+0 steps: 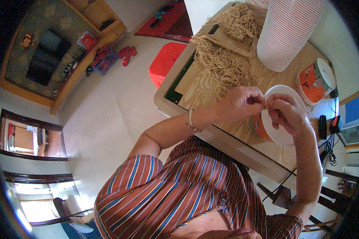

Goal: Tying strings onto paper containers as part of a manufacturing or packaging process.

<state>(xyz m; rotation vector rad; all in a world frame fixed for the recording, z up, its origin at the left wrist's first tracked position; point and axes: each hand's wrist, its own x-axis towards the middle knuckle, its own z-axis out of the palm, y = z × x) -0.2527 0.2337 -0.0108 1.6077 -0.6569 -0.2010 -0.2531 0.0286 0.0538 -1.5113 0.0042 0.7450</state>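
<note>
My left hand (245, 101), with a bangle on the wrist, and my right hand (289, 113) meet fingertip to fingertip. Both are closed in a pinch on a thin tan cord (266, 106), of which only a little shows between the fingers. Right beneath them is a white and orange paper bucket (281, 137), its pale round end facing up and its side partly covered by my hands. Beyond my left hand, a loose heap of tan cords (227, 65) lies across the wood-grain table (195, 89).
A tall stack of nested paper buckets (289, 34) stands at the table's far side. Another orange and white bucket (316, 81) is at the right, near black cables (328, 153). A red stool (165, 61) stands off the table's left edge.
</note>
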